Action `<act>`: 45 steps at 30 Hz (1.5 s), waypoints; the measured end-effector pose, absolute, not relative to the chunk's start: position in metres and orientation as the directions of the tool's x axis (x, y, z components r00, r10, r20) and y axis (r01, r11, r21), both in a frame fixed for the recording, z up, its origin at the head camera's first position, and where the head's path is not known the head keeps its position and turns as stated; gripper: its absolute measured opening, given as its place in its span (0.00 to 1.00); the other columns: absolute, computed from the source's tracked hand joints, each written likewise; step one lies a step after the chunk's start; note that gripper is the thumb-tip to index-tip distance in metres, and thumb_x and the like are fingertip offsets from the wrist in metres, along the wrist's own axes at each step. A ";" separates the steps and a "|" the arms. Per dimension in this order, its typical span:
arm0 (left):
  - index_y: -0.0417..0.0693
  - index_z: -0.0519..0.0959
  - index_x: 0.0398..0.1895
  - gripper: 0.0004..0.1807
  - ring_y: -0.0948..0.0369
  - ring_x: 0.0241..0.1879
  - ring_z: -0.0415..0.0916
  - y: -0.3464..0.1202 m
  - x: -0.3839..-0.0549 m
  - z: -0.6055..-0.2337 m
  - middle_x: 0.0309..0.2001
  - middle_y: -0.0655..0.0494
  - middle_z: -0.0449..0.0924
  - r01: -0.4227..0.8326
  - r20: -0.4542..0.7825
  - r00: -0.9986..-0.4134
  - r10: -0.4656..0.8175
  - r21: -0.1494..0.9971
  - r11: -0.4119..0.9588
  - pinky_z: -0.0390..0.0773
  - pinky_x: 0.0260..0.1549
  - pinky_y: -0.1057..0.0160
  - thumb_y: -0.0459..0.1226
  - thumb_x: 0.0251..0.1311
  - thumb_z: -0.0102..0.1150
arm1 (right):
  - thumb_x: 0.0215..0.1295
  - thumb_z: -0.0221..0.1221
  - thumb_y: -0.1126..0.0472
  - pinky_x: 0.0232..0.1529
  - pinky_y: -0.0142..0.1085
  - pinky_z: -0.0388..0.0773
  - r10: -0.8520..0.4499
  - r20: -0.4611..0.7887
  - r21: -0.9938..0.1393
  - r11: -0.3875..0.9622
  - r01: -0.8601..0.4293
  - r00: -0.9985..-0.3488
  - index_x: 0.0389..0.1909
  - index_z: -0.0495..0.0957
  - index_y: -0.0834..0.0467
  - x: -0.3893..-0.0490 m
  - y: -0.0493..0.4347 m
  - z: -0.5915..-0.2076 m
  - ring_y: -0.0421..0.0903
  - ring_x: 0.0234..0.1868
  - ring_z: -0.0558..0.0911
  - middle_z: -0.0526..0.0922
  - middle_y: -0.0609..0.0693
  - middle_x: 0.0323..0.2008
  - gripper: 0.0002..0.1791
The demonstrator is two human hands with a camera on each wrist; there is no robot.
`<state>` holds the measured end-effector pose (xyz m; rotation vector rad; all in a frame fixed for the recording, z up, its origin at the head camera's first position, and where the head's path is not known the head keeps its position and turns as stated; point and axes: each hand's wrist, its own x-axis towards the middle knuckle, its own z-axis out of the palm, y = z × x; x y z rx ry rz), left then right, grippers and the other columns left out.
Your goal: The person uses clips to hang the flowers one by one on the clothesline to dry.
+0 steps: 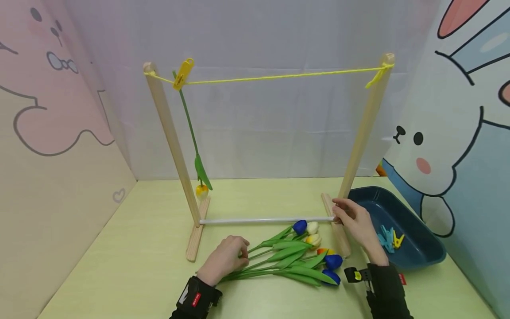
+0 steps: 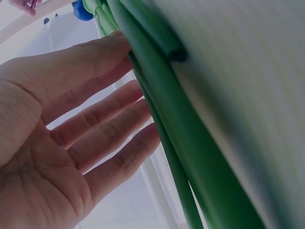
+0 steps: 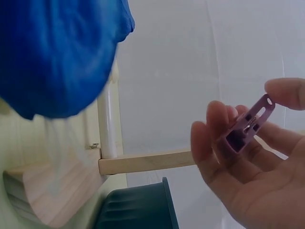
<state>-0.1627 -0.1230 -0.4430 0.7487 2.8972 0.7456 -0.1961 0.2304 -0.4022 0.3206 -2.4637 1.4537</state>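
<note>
My left hand reaches to the stem ends of a bunch of artificial tulips. In the left wrist view its thumb and loosely extended fingers lie right at the green stems, the fingertips partly hidden behind them. A purple clothespin is pinched between the thumb and fingers of my right hand, beside the frame's right post. One yellow-and-white tulip hangs head down from the yellow string, held near its stem end by a yellow clothespin.
The wooden stand has a left post, a right post and a white crossbar low between them. A dark blue basin at the right holds blue and yellow clothespins. Cartoon-printed panels flank the table.
</note>
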 end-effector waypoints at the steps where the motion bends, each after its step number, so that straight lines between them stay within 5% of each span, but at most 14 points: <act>1: 0.45 0.87 0.22 0.06 0.45 0.49 0.84 -0.123 -0.163 -0.444 0.50 0.43 0.87 0.440 0.064 -0.882 0.468 0.468 0.766 0.83 0.47 0.50 0.31 0.51 0.75 | 0.76 0.53 0.65 0.29 0.26 0.78 -0.054 0.324 -0.825 0.472 -0.310 -0.945 0.56 0.77 0.70 -0.196 0.230 -0.402 0.33 0.25 0.78 0.77 0.39 0.29 0.16; 7: 0.46 0.87 0.23 0.05 0.45 0.49 0.84 -0.126 -0.161 -0.446 0.51 0.43 0.87 0.438 0.058 -0.881 0.469 0.471 0.766 0.83 0.47 0.50 0.31 0.52 0.75 | 0.80 0.47 0.60 0.27 0.32 0.64 -0.040 0.226 -0.843 0.493 -0.216 -0.973 0.60 0.73 0.71 -0.196 0.230 -0.400 0.38 0.23 0.66 0.72 0.47 0.28 0.20; 14: 0.46 0.86 0.24 0.05 0.48 0.47 0.85 -0.128 -0.162 -0.447 0.48 0.44 0.88 0.460 0.061 -0.869 0.491 0.465 0.756 0.84 0.44 0.55 0.31 0.55 0.71 | 0.82 0.45 0.59 0.36 0.26 0.69 -0.031 0.254 -0.808 0.542 -0.229 -0.967 0.59 0.73 0.74 -0.197 0.228 -0.402 0.31 0.32 0.72 0.83 0.57 0.34 0.22; 21: 0.47 0.83 0.27 0.05 0.66 0.30 0.77 -0.131 -0.163 -0.441 0.30 0.57 0.85 0.485 0.094 -0.862 0.498 0.437 0.757 0.76 0.31 0.68 0.31 0.59 0.69 | 0.78 0.51 0.62 0.33 0.24 0.69 0.017 0.371 -0.794 0.525 -0.308 -0.928 0.49 0.80 0.69 -0.199 0.228 -0.407 0.26 0.31 0.74 0.84 0.50 0.27 0.14; 29: 0.43 0.83 0.33 0.02 0.60 0.31 0.82 -0.129 -0.163 -0.430 0.31 0.54 0.86 0.478 0.297 -0.872 0.389 0.351 0.805 0.79 0.30 0.66 0.29 0.62 0.65 | 0.76 0.53 0.67 0.32 0.22 0.68 0.016 0.541 -0.738 0.488 -0.466 -0.841 0.41 0.80 0.68 -0.199 0.224 -0.406 0.23 0.33 0.73 0.82 0.36 0.27 0.09; 34: 0.43 0.86 0.40 0.07 0.60 0.37 0.81 -0.130 -0.163 -0.420 0.34 0.55 0.85 0.517 0.476 -0.795 0.376 0.208 0.830 0.82 0.36 0.65 0.26 0.59 0.66 | 0.76 0.52 0.66 0.36 0.25 0.63 0.066 0.567 -0.737 0.486 -0.470 -0.821 0.43 0.79 0.68 -0.198 0.223 -0.405 0.28 0.35 0.68 0.78 0.29 0.28 0.10; 45: 0.46 0.83 0.40 0.15 0.51 0.46 0.66 -0.146 -0.163 -0.394 0.37 0.50 0.66 0.539 0.799 -0.524 0.294 0.045 0.841 0.82 0.47 0.54 0.20 0.55 0.67 | 0.77 0.49 0.68 0.38 0.16 0.74 0.048 0.553 -0.786 0.361 -0.502 -0.832 0.50 0.77 0.70 -0.196 0.221 -0.403 0.23 0.39 0.79 0.83 0.23 0.38 0.11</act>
